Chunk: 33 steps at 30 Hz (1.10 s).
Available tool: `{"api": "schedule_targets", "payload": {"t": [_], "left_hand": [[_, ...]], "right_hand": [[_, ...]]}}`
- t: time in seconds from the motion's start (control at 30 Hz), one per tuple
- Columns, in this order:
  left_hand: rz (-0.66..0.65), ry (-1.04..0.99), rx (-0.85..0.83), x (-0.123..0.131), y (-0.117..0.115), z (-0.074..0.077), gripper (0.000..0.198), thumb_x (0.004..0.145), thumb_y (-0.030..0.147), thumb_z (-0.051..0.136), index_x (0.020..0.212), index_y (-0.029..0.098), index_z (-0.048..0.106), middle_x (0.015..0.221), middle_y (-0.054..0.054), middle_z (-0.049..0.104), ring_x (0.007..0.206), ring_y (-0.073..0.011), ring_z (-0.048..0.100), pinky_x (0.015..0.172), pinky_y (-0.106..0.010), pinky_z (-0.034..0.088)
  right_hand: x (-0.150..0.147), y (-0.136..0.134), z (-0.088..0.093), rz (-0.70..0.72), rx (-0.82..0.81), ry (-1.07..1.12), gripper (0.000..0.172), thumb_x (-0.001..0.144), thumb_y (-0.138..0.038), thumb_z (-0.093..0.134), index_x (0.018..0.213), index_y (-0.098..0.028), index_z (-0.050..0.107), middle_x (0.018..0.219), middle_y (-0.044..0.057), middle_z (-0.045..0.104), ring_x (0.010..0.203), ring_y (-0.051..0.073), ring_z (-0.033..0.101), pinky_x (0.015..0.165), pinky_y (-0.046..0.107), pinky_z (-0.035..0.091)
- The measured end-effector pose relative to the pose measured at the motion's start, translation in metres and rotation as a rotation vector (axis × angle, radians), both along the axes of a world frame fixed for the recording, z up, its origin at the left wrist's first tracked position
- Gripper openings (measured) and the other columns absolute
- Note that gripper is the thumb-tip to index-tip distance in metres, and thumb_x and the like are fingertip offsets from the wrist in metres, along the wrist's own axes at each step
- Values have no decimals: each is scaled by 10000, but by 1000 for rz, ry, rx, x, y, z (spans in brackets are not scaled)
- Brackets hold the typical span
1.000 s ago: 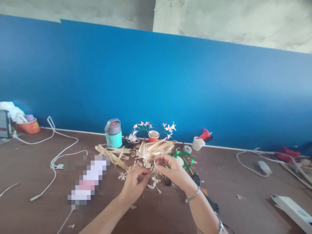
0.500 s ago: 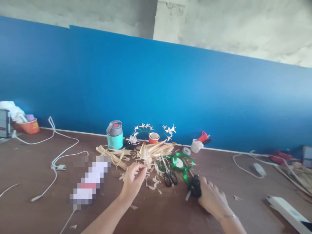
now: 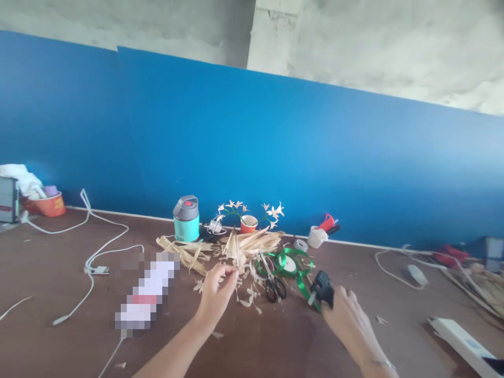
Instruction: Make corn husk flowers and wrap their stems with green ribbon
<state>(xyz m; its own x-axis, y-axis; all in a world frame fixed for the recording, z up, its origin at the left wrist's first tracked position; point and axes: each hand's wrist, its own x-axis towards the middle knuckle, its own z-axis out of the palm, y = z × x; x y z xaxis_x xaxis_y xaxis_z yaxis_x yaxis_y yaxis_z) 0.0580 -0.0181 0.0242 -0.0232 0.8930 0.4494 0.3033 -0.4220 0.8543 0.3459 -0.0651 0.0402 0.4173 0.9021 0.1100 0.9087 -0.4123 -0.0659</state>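
My left hand (image 3: 216, 291) pinches a small pale husk piece just in front of a heap of dried corn husk strips (image 3: 236, 245) on the brown table (image 3: 59, 336). My right hand (image 3: 348, 317) is closed round a black glue gun (image 3: 322, 288) and holds it a little above the table. Between my hands lie black-handled scissors (image 3: 274, 286), a roll of green ribbon (image 3: 290, 264) and scattered husk scraps (image 3: 248, 299).
A teal flask (image 3: 186, 219), a red cup with husk flowers (image 3: 248, 216), a tape roll (image 3: 302, 244) and a tipped white cup (image 3: 318, 234) stand by the blue wall. White cables (image 3: 96, 252) run left, a blurred patch (image 3: 145, 294) lies nearby, more cables (image 3: 405, 268) at right.
My right hand left the husk piece, went right to the glue gun, gripped it and has lifted it. My left hand keeps pinching the husk in nearly the same place.
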Motion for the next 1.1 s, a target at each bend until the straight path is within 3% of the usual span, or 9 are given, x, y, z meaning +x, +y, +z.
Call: {"api": "schedule_targets", "payload": {"t": [0.1,0.23,0.37,0.47,0.8,1.1], "left_hand": [[8,6,-6,0,1,-1,168,802,265,535,720,176,652,668,-16,662,653,-177,621,619,-272,469],[19,44,14,1,2,-3,171,802,265,532,701,181,642,676,-21,671,680,-185,624,653,-294,457],[61,145,56,3,0,-5,180,799,249,513,660,193,612,663,-15,666,684,-186,607,725,-338,429],[71,201,62,4,-1,-7,177,801,227,499,657,200,598,663,-3,659,694,-180,599,762,-350,396],[54,212,4,3,0,-11,162,804,227,497,696,211,618,718,-5,664,744,-196,596,781,-363,354],[58,210,-4,5,-2,-10,202,828,282,494,696,208,628,693,-6,652,723,-194,592,768,-351,362]], "right_hand": [[-8,1,14,66,207,90,154,764,-273,487,884,-177,501,870,106,562,770,264,591,630,325,432],[-39,-1,22,443,467,331,58,770,-259,511,802,-212,515,757,50,565,663,196,551,611,275,430],[-80,1,14,747,489,492,39,764,-181,517,740,-210,508,736,32,549,641,161,543,593,236,435],[-99,5,5,856,485,541,85,725,-129,534,748,-204,501,745,26,533,630,149,533,584,227,437],[-108,11,-14,872,456,545,129,676,-70,506,721,-190,491,721,18,499,610,141,511,558,223,411],[-106,13,-21,871,429,553,145,655,-73,506,744,-187,516,751,28,511,639,152,522,594,233,425]]}}
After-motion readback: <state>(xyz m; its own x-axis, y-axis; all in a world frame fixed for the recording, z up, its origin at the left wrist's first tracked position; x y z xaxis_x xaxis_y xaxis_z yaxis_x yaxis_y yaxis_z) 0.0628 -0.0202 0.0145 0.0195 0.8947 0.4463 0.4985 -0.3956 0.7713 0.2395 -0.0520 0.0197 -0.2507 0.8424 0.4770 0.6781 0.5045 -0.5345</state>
